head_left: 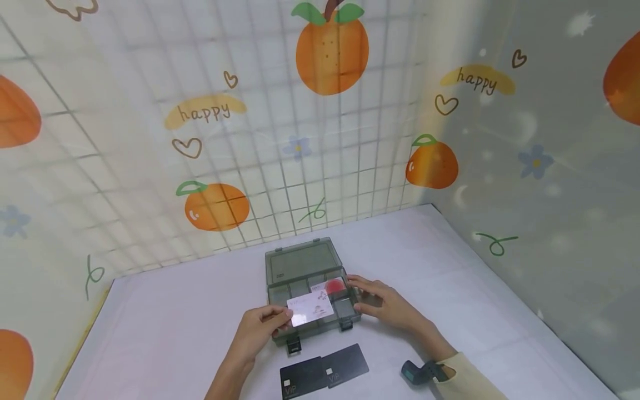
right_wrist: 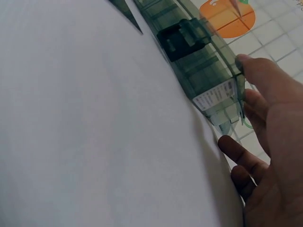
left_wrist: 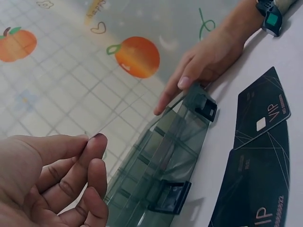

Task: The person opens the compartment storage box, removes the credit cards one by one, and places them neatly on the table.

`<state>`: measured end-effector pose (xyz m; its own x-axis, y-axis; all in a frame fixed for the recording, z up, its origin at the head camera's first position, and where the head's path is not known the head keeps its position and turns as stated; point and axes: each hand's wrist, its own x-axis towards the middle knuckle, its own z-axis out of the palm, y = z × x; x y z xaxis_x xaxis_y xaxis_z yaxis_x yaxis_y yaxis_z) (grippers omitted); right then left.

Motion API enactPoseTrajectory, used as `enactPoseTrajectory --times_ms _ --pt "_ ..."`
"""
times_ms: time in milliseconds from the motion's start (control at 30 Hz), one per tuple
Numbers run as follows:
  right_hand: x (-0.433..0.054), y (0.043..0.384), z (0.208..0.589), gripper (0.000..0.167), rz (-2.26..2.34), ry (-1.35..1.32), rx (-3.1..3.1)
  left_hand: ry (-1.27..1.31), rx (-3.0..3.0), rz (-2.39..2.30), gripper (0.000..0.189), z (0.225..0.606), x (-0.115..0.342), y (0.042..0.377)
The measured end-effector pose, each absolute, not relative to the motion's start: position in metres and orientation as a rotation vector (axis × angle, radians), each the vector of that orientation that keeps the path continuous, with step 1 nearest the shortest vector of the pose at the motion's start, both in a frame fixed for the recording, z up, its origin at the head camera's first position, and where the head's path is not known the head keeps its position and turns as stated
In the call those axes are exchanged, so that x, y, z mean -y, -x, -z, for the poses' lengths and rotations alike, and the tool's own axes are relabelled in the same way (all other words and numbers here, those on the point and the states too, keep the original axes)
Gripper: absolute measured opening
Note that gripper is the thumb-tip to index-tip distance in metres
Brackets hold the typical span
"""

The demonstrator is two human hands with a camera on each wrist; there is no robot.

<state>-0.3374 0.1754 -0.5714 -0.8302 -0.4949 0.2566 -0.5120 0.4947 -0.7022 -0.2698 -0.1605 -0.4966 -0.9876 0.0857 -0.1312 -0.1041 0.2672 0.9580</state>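
My left hand [head_left: 255,333] pinches a white card [head_left: 309,309] with a small floral print by its left edge, between thumb and fingers. The card is over a translucent grey-green compartment box [head_left: 304,262], whose lid is folded back. From the left wrist, the card shows as a thin edge-on line above the fingertips. A second card, white with a red disc [head_left: 335,286], lies at the box's back right, partly covered by the held card. My right hand [head_left: 392,305] is at the box's right end, its thumb and extended fingers touching that side.
Two overlapping black VIP cards, one at the left [head_left: 302,379] and one at the right [head_left: 346,366], lie in front of the box. Two dark latches, left [head_left: 294,345] and right [head_left: 346,324], stick out from its front. A patterned curtain [head_left: 280,183] borders the white table [head_left: 175,316].
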Motion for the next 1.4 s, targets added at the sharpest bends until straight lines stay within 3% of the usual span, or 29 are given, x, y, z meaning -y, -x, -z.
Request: enactPoseTrajectory --times_ms 700,1400 --pt "-0.172 0.336 0.572 0.06 -1.352 -0.945 2.651 0.17 -2.271 -1.876 0.034 0.502 0.177 0.233" --pt "-0.175 0.337 0.568 0.06 -1.311 -0.948 2.649 0.055 -2.252 -1.807 0.037 0.514 0.189 0.194"
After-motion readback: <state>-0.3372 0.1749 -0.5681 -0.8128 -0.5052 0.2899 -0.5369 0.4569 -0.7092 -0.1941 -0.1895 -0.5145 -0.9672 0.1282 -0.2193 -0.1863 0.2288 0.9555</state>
